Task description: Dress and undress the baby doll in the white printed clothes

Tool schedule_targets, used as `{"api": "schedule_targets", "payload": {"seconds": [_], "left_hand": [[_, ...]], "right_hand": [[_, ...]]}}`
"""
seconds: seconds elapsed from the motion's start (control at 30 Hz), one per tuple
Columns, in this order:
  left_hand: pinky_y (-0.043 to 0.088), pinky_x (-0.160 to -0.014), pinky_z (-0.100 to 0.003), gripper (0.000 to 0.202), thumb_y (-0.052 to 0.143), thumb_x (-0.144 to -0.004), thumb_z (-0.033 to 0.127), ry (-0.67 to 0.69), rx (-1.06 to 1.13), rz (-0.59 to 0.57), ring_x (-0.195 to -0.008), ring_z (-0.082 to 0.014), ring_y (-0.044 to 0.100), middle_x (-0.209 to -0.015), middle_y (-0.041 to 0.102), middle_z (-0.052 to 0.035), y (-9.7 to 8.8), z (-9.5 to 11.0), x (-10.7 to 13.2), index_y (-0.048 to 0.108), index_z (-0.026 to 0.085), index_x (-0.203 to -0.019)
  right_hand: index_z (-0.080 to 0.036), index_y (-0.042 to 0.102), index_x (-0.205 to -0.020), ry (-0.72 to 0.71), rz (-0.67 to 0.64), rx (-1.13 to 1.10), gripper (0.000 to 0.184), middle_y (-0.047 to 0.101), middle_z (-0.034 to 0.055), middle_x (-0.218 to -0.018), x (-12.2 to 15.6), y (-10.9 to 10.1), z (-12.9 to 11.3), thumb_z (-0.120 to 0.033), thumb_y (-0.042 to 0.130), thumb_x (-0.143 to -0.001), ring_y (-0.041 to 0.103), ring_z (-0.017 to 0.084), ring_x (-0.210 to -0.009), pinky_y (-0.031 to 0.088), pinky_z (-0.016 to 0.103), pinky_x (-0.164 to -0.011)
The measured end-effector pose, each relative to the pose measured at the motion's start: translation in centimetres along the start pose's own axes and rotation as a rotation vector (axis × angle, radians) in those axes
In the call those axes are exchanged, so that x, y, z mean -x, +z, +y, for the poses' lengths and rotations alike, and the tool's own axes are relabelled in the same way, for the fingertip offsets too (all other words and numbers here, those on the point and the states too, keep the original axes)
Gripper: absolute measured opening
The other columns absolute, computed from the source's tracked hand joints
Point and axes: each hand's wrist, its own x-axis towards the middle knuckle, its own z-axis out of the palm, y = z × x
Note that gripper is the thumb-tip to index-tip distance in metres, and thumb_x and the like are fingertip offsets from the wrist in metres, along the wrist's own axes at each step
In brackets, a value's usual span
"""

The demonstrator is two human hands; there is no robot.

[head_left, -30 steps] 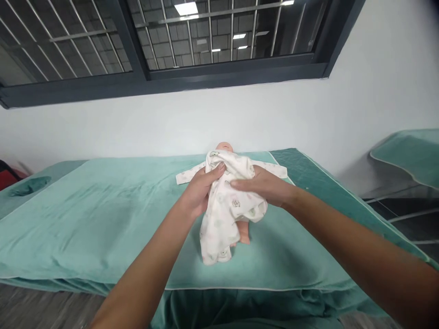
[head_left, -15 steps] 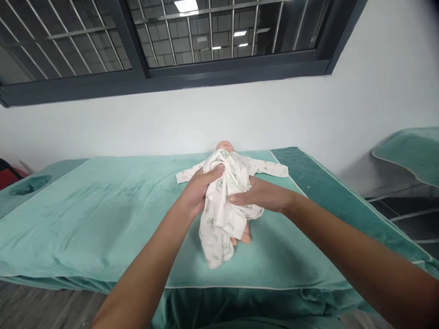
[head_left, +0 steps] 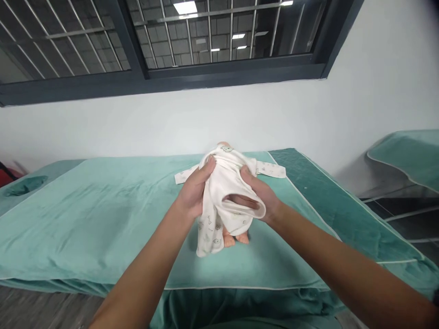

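White printed baby pants [head_left: 226, 183] are held up in front of me, one leg hanging down at the left and an open cuff facing me at the right. My left hand [head_left: 197, 185] is closed on the bunched cloth, thumb in front. On the other side, my right hand [head_left: 260, 192] grips the pants with its thumb on top; skin shows inside the cuff. Behind the cloth lies a baby doll [head_left: 236, 239] in a long-sleeved printed top [head_left: 272, 169]. Its feet and a bit of its head show; the pants cover most of its body.
The doll rests on a bed with a light green cover [head_left: 103, 219]. A face hole [head_left: 26, 186] is at the bed's left end. A white wall [head_left: 137, 123] and a barred window [head_left: 192, 36] stand behind. Another green padded surface [head_left: 408, 153] is at the right.
My right hand has moved up and right along the pants and turned. The cuff now gapes toward me, and the cloth covers more of the doll's head.
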Motion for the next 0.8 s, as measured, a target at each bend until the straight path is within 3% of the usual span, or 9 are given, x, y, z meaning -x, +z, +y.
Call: {"api": "schedule_targets", "payload": {"seconds": [0.07,0.13,0.3,0.4,0.5,0.6,0.7,0.8], "left_hand": [[0.054,-0.083,-0.039,0.053,0.062,-0.082,0.06,-0.078,0.036,-0.043,-0.097,-0.0274,0.069,-0.095,0.073,-0.0093,-0.1,0.2,0.2,0.065,0.02,-0.116],[0.053,-0.083,-0.038,0.05,0.067,-0.081,0.053,-0.154,0.042,-0.083,-0.096,-0.0268,0.068,-0.098,0.073,-0.0104,-0.5,0.4,0.3,0.065,0.018,-0.117],[0.052,-0.081,-0.036,0.05,0.071,-0.078,0.051,-0.288,-0.16,-0.13,-0.1,-0.0273,0.066,-0.109,0.072,-0.0145,-1.2,0.7,0.1,0.068,0.014,-0.112],[0.051,-0.08,-0.036,0.052,0.068,-0.078,0.055,-0.376,-0.301,-0.187,-0.102,-0.0287,0.066,-0.112,0.071,-0.0142,-1.2,0.0,-0.2,0.069,0.015,-0.111],[0.05,-0.082,-0.036,0.051,0.064,-0.08,0.056,-0.436,-0.393,-0.175,-0.103,-0.0288,0.066,-0.114,0.071,-0.0124,-1.1,-1.6,-0.4,0.069,0.017,-0.112],[0.048,-0.082,-0.034,0.044,0.061,-0.08,0.051,-0.466,-0.622,-0.166,-0.103,-0.0288,0.065,-0.112,0.072,-0.0102,-0.9,-3.9,-0.3,0.071,0.016,-0.106],[0.045,-0.076,-0.033,0.04,0.055,-0.083,0.052,-0.444,-0.914,-0.242,-0.095,-0.0289,0.065,-0.101,0.073,-0.0094,-0.6,-6.1,0.4,0.071,0.017,-0.095],[0.041,-0.066,-0.031,0.035,0.05,-0.086,0.048,-0.396,-1.052,-0.345,-0.084,-0.0263,0.065,-0.089,0.072,-0.0084,-0.2,-7.6,1.3,0.067,0.017,-0.083]], "right_hand": [[-0.021,0.068,-0.092,-0.065,0.058,0.027,0.053,0.064,0.0036,-0.061,0.1,-0.6,-0.3,-0.07,0.051,-0.082,0.066,0.024,-0.071,0.055,0.036,-0.069],[-0.021,0.068,-0.108,-0.102,0.082,0.076,0.053,0.073,0.0065,-0.084,0.3,-1.8,-1.3,-0.066,0.058,-0.079,0.068,0.026,-0.089,0.054,0.038,-0.079],[-0.02,0.069,-0.111,0.035,-0.067,0.243,0.051,0.074,0.0073,-0.103,0.7,-5.3,-4.5,-0.056,0.071,-0.075,0.068,0.024,-0.099,0.052,0.034,-0.084],[-0.018,0.07,-0.112,0.167,-0.101,0.335,0.044,0.074,0.0075,-0.106,1.2,-6.0,-4.9,-0.047,0.071,-0.079,0.068,0.022,-0.098,0.051,0.033,-0.088],[-0.017,0.07,-0.114,0.319,-0.014,0.386,0.045,0.074,0.0081,-0.107,2.2,-5.6,-2.8,-0.036,0.078,-0.074,0.068,0.023,-0.098,0.051,0.035,-0.089],[-0.019,0.072,-0.109,0.354,0.159,0.316,0.042,0.075,0.0075,-0.104,4.0,-5.0,1.0,-0.036,0.079,-0.071,0.068,0.024,-0.092,0.051,0.036,-0.088],[-0.017,0.073,-0.102,0.387,0.272,0.172,0.039,0.076,0.0078,-0.097,6.0,-4.7,4.8,-0.039,0.079,-0.071,0.069,0.024,-0.086,0.05,0.037,-0.087],[-0.016,0.073,-0.098,0.389,0.417,0.101,0.038,0.076,0.0069,-0.087,7.7,-4.5,7.4,-0.04,0.08,-0.07,0.068,0.022,-0.078,0.05,0.035,-0.079]]}}
